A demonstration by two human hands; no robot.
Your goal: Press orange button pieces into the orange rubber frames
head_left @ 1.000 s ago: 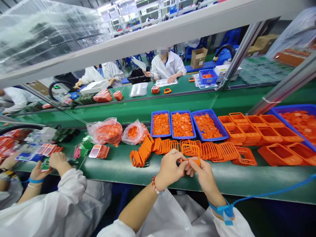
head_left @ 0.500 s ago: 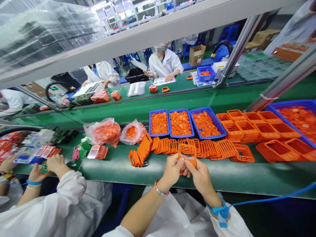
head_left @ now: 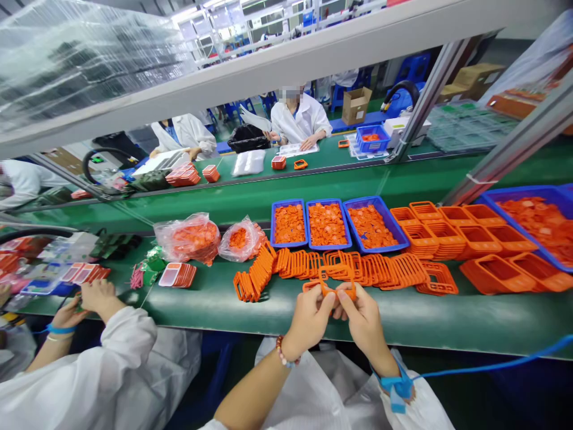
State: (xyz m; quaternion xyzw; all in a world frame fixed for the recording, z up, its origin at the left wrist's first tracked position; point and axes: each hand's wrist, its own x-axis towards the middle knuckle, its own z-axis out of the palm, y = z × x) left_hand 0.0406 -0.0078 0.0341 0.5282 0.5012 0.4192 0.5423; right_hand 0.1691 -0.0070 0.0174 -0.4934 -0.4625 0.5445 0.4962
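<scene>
Two long green worktops run across a factory floor: the near worktop (head_left: 403, 325) in front of the person, and the far worktop (head_left: 286, 156) beyond a grey metal beam (head_left: 268, 65). A person in a white coat (head_left: 298, 119) sits at the far worktop with both hands on papers or clear sheets, and another (head_left: 183, 134) works to that person's side.

On the near worktop, a large blue tray (head_left: 528, 194) and three smaller blue trays (head_left: 289, 204) hold heaps of orange pieces. Two clear plastic bags (head_left: 188, 239) of similar pieces lie to the left of the trays. In front of the trays, a long row of orange rubber frames (head_left: 380, 269) lies in overlapping stacks.

At the lower left, a co-worker's hands (head_left: 85, 304) meet over a small green part, with a white sleeve (head_left: 129, 343) behind them.

The person's left hand (head_left: 308, 319) and right hand (head_left: 364, 322) are both closed on one orange frame (head_left: 338, 289), pinching it just above the near worktop, close to the row. A beaded bracelet (head_left: 281, 350) circles the left wrist, and a blue strap (head_left: 396, 385) circles the right.
</scene>
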